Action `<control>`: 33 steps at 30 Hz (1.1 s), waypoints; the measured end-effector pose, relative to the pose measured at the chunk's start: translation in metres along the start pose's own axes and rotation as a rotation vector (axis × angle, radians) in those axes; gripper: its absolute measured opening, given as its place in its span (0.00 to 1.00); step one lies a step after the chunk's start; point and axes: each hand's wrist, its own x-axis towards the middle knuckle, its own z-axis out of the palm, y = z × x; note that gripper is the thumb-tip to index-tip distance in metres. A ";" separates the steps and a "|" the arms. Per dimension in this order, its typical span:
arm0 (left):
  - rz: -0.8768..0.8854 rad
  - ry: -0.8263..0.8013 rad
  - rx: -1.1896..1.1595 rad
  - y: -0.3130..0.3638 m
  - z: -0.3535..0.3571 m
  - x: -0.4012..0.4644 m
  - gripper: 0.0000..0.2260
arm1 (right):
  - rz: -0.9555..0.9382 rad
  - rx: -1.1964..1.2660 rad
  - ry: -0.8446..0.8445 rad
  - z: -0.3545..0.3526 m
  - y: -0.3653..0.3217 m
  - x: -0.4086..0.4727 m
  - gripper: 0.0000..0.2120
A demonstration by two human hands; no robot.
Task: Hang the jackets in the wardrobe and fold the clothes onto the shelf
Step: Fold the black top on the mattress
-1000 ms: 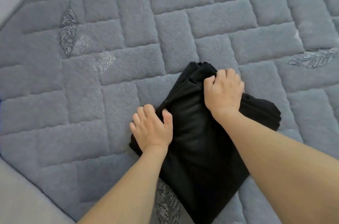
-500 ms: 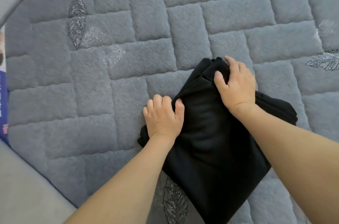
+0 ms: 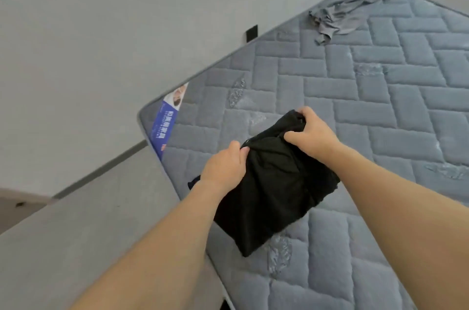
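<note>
A folded black garment point(image 3: 269, 198) hangs a little above the grey quilted mattress point(image 3: 355, 96), held up by both hands. My left hand point(image 3: 224, 166) grips its left edge with curled fingers. My right hand point(image 3: 311, 135) grips the bunched far corner, thumb on top. The garment's lower end droops toward the mattress near its left edge.
A crumpled grey garment point(image 3: 352, 8) lies at the mattress's far corner. A blue label point(image 3: 166, 120) marks the mattress's near-left corner. Grey floor point(image 3: 76, 220) and a grey wall point(image 3: 101, 30) lie to the left, with a small black patch point(image 3: 251, 33) on the wall.
Both hands have lifted the black garment off the mattress. My view has pulled back and swung left, showing the mattress edge, floor, wall and the grey garment.
</note>
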 end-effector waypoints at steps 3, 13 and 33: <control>-0.017 0.178 0.211 -0.017 -0.110 -0.087 0.14 | -0.203 0.150 -0.006 0.022 -0.092 -0.076 0.25; -0.337 0.482 0.360 -0.114 -0.404 -0.443 0.19 | -0.348 0.623 -0.275 0.147 -0.414 -0.324 0.07; -1.318 0.824 0.442 -0.145 -0.528 -0.945 0.05 | -0.605 0.778 -0.986 0.319 -0.663 -0.792 0.09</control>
